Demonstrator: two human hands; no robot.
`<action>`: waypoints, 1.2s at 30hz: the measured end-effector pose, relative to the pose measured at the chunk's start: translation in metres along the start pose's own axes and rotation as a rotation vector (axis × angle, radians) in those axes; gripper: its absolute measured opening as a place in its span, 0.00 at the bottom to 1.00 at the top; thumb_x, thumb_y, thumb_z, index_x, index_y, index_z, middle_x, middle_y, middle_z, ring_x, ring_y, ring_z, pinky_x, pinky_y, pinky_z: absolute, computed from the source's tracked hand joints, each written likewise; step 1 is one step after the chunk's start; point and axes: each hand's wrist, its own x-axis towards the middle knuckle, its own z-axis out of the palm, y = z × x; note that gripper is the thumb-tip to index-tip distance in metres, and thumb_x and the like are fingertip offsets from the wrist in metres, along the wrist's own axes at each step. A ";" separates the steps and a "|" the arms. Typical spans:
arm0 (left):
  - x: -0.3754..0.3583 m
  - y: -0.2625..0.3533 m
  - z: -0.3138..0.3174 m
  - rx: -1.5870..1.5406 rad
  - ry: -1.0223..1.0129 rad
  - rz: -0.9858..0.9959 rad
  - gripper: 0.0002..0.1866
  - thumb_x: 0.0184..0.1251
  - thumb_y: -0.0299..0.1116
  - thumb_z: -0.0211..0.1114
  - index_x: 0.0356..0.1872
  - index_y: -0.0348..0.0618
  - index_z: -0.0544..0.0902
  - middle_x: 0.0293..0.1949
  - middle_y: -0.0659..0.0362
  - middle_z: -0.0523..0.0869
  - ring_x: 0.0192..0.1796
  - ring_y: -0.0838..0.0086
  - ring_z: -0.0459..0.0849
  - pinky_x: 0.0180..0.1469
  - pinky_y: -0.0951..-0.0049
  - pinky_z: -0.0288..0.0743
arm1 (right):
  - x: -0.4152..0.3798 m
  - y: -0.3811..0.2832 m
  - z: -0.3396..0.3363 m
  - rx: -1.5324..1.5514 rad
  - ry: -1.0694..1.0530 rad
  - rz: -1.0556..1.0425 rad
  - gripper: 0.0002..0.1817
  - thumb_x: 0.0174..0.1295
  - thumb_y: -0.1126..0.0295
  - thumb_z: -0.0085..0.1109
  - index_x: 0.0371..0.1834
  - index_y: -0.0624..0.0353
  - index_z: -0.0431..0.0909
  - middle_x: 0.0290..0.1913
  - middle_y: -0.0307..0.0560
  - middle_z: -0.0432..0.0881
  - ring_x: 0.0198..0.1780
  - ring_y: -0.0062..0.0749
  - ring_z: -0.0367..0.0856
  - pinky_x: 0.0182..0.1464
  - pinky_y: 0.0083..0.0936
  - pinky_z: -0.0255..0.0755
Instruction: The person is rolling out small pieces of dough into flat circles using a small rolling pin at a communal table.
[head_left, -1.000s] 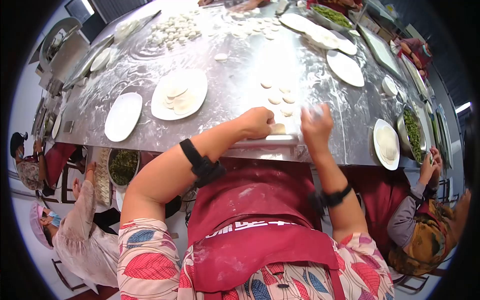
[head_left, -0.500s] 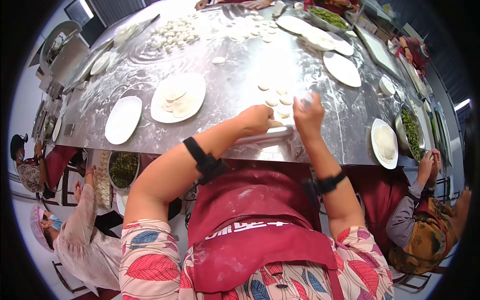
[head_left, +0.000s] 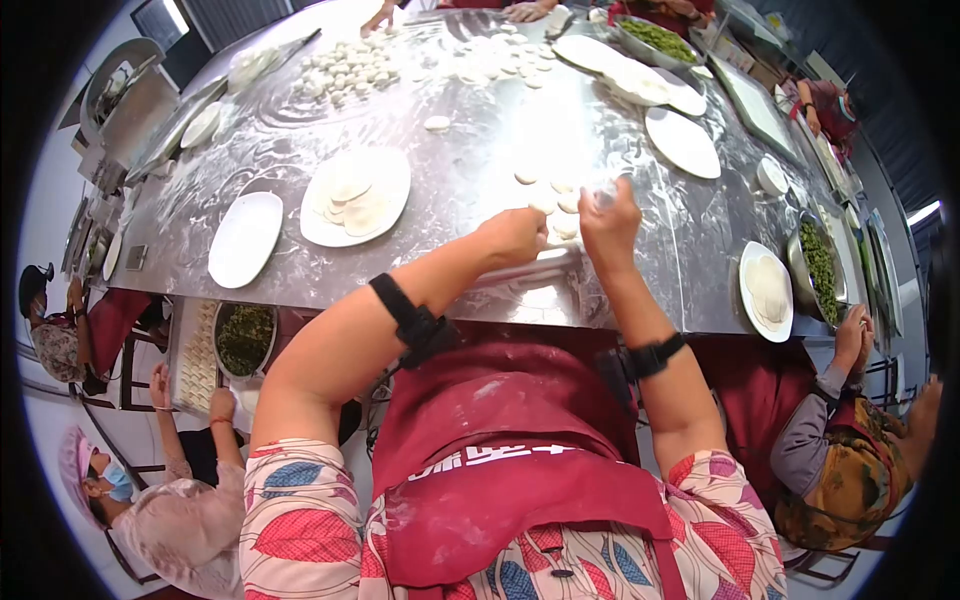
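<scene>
My left hand (head_left: 514, 238) is closed low over the near part of the floury steel table, its fingers curled. What lies under or inside them is hidden. Just to its right, my right hand (head_left: 611, 222) is raised with bent fingers around something pale and blurred that I cannot make out. Between and beyond both hands lie several small flattened dough pieces (head_left: 525, 177). Left of my hands, a white oval plate (head_left: 390, 212) carries a small pile of round dough wrappers (head_left: 362, 212).
An empty-looking white plate (head_left: 246, 240) lies farther left. Many dough pieces (head_left: 345, 70) are spread at the back. On the right are a plate of wrappers (head_left: 768, 290) and a bowl of green filling (head_left: 818, 270). Co-workers sit left and right; another bowl of filling (head_left: 245, 340) is at left.
My right hand has shifted slightly left and up; my left hand has barely moved. The co-worker at lower left has brought both hands forward near a tray. A hand at the back reaches toward the dough pieces.
</scene>
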 end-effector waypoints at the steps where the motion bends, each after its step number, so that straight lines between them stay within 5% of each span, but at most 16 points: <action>1: 0.007 0.001 0.001 0.063 0.010 -0.011 0.09 0.55 0.30 0.60 0.34 0.36 0.80 0.30 0.46 0.83 0.37 0.59 0.82 0.42 0.63 0.73 | 0.005 0.004 0.006 -0.029 -0.020 0.009 0.14 0.52 0.73 0.65 0.35 0.65 0.69 0.25 0.62 0.78 0.29 0.58 0.80 0.30 0.38 0.73; 4: 0.006 0.003 -0.001 0.009 -0.126 0.017 0.08 0.55 0.30 0.60 0.32 0.36 0.80 0.29 0.46 0.83 0.36 0.59 0.82 0.41 0.62 0.73 | -0.012 0.006 -0.009 -0.023 0.034 -0.025 0.14 0.52 0.74 0.64 0.36 0.65 0.69 0.25 0.60 0.79 0.28 0.53 0.81 0.30 0.36 0.73; 5: 0.004 0.000 -0.001 0.044 -0.133 0.070 0.08 0.54 0.30 0.60 0.32 0.36 0.80 0.30 0.47 0.83 0.36 0.60 0.82 0.40 0.63 0.73 | -0.026 0.008 -0.021 0.083 -0.019 0.114 0.14 0.51 0.74 0.65 0.36 0.65 0.69 0.24 0.56 0.79 0.26 0.46 0.82 0.29 0.34 0.73; 8: 0.004 -0.018 0.008 -0.042 0.018 0.000 0.08 0.53 0.29 0.60 0.32 0.36 0.80 0.30 0.47 0.83 0.35 0.61 0.81 0.40 0.64 0.73 | -0.067 -0.010 -0.057 0.043 -0.008 0.130 0.13 0.50 0.76 0.66 0.30 0.60 0.69 0.20 0.47 0.76 0.21 0.31 0.78 0.26 0.27 0.72; 12: -0.013 -0.013 -0.001 -0.083 -0.046 0.014 0.07 0.55 0.27 0.57 0.32 0.36 0.79 0.30 0.47 0.83 0.36 0.59 0.81 0.41 0.64 0.73 | -0.040 -0.009 -0.039 -0.007 0.004 0.063 0.11 0.52 0.76 0.64 0.31 0.63 0.68 0.22 0.53 0.78 0.23 0.40 0.80 0.27 0.31 0.72; 14: -0.005 -0.014 0.000 -0.023 0.022 0.020 0.08 0.55 0.29 0.58 0.33 0.36 0.81 0.31 0.45 0.83 0.37 0.57 0.82 0.41 0.62 0.73 | -0.010 -0.001 -0.010 -0.003 0.015 0.006 0.12 0.53 0.75 0.62 0.35 0.66 0.69 0.25 0.60 0.79 0.28 0.54 0.81 0.30 0.37 0.73; 16: 0.002 -0.012 0.002 -0.025 0.023 -0.011 0.11 0.55 0.33 0.59 0.34 0.35 0.82 0.33 0.44 0.84 0.38 0.55 0.82 0.42 0.61 0.74 | 0.008 0.007 0.011 -0.103 -0.020 -0.006 0.12 0.53 0.75 0.62 0.37 0.66 0.69 0.26 0.61 0.79 0.30 0.54 0.81 0.32 0.37 0.73; 18: 0.009 -0.015 0.002 -0.054 0.006 -0.090 0.16 0.54 0.40 0.62 0.35 0.35 0.84 0.35 0.43 0.85 0.39 0.54 0.83 0.44 0.60 0.74 | 0.006 0.003 0.009 -0.041 0.017 -0.107 0.13 0.53 0.76 0.61 0.38 0.66 0.70 0.28 0.61 0.80 0.30 0.53 0.81 0.33 0.37 0.73; 20: 0.000 -0.002 0.001 -0.014 -0.085 -0.128 0.17 0.53 0.42 0.64 0.37 0.38 0.85 0.37 0.46 0.86 0.43 0.56 0.84 0.48 0.62 0.74 | -0.013 0.017 -0.006 -0.003 -0.039 0.022 0.12 0.53 0.76 0.61 0.39 0.66 0.70 0.28 0.58 0.80 0.28 0.48 0.81 0.32 0.37 0.73; 22: -0.009 0.001 0.005 0.015 -0.089 -0.093 0.19 0.51 0.48 0.68 0.36 0.43 0.85 0.36 0.49 0.86 0.43 0.59 0.84 0.47 0.64 0.75 | -0.038 0.019 -0.028 0.017 -0.004 0.065 0.11 0.54 0.78 0.62 0.36 0.66 0.70 0.23 0.49 0.75 0.23 0.33 0.78 0.26 0.30 0.72; 26: -0.016 -0.015 0.003 -0.295 -0.130 0.019 0.14 0.61 0.40 0.63 0.36 0.38 0.82 0.32 0.53 0.84 0.38 0.70 0.81 0.41 0.70 0.73 | -0.063 -0.023 -0.058 0.183 -0.067 0.178 0.11 0.57 0.79 0.62 0.31 0.60 0.66 0.21 0.42 0.71 0.17 0.22 0.73 0.19 0.21 0.66; 30: -0.049 -0.032 -0.040 -0.606 0.089 -0.145 0.14 0.65 0.36 0.59 0.46 0.38 0.78 0.39 0.54 0.82 0.39 0.71 0.79 0.41 0.70 0.73 | -0.065 -0.021 -0.055 0.194 -0.052 0.140 0.11 0.58 0.79 0.61 0.31 0.58 0.65 0.19 0.39 0.70 0.16 0.20 0.72 0.18 0.20 0.65; 32: -0.071 -0.042 -0.081 -0.794 0.144 -0.276 0.16 0.65 0.36 0.60 0.49 0.39 0.76 0.38 0.55 0.81 0.41 0.70 0.80 0.41 0.71 0.75 | -0.064 -0.018 -0.054 0.185 -0.051 0.128 0.12 0.58 0.79 0.61 0.31 0.58 0.65 0.18 0.38 0.70 0.16 0.20 0.72 0.18 0.20 0.65; 34: -0.084 -0.082 -0.110 -1.064 0.220 -0.196 0.19 0.59 0.30 0.65 0.50 0.33 0.74 0.39 0.55 0.80 0.42 0.72 0.81 0.43 0.72 0.77 | -0.064 -0.018 -0.053 0.190 -0.050 0.135 0.12 0.58 0.79 0.61 0.31 0.58 0.65 0.18 0.38 0.70 0.16 0.20 0.72 0.18 0.20 0.65; 36: -0.091 -0.115 -0.144 -0.967 0.277 -0.259 0.21 0.55 0.26 0.68 0.50 0.33 0.74 0.42 0.54 0.81 0.40 0.72 0.83 0.43 0.74 0.79 | -0.064 -0.023 -0.055 0.208 -0.051 0.158 0.12 0.58 0.79 0.61 0.31 0.58 0.65 0.18 0.38 0.70 0.16 0.20 0.72 0.18 0.20 0.65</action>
